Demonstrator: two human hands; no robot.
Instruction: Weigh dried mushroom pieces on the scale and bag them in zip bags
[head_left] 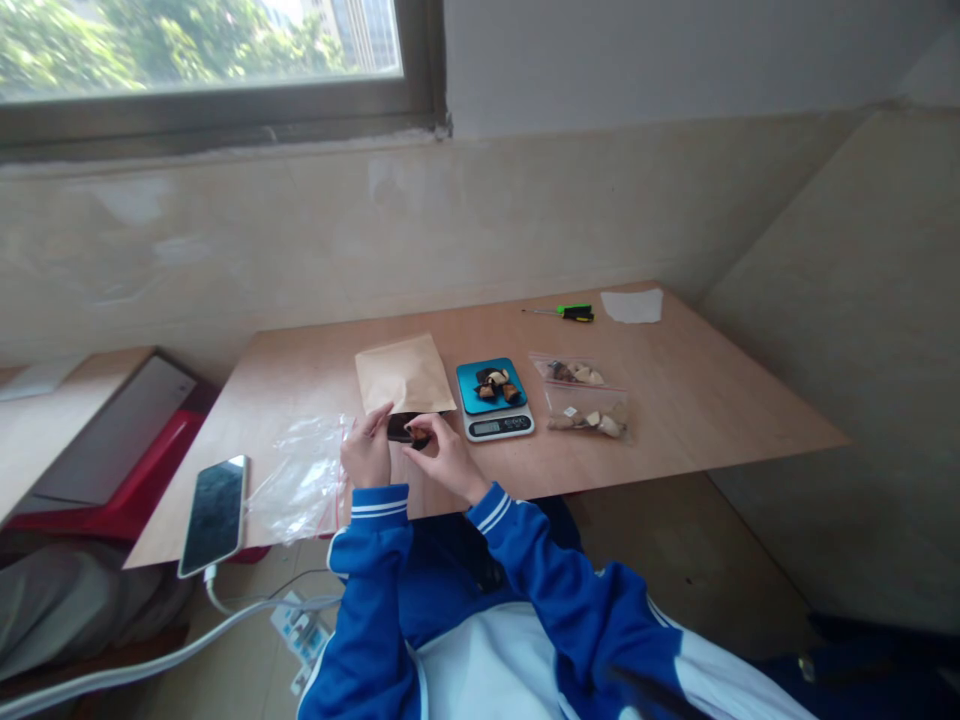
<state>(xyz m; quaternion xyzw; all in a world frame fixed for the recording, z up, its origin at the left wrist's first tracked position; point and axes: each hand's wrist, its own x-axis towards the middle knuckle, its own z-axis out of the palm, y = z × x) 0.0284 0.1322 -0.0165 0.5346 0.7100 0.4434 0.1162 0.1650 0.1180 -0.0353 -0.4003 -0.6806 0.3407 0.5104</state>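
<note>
A dark piece (409,430) is pinched between the left hand (366,452) and right hand (448,462), just near of a kraft envelope (405,373) on the wooden surface (712,400); a digital scale (495,425) is placed to the right.

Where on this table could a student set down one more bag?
The widest patch is right of the zip bags, below the white paper. A smaller one lies left of the envelope, above the plastic bag. Crowded around the left hand, right hand and scale.
</note>
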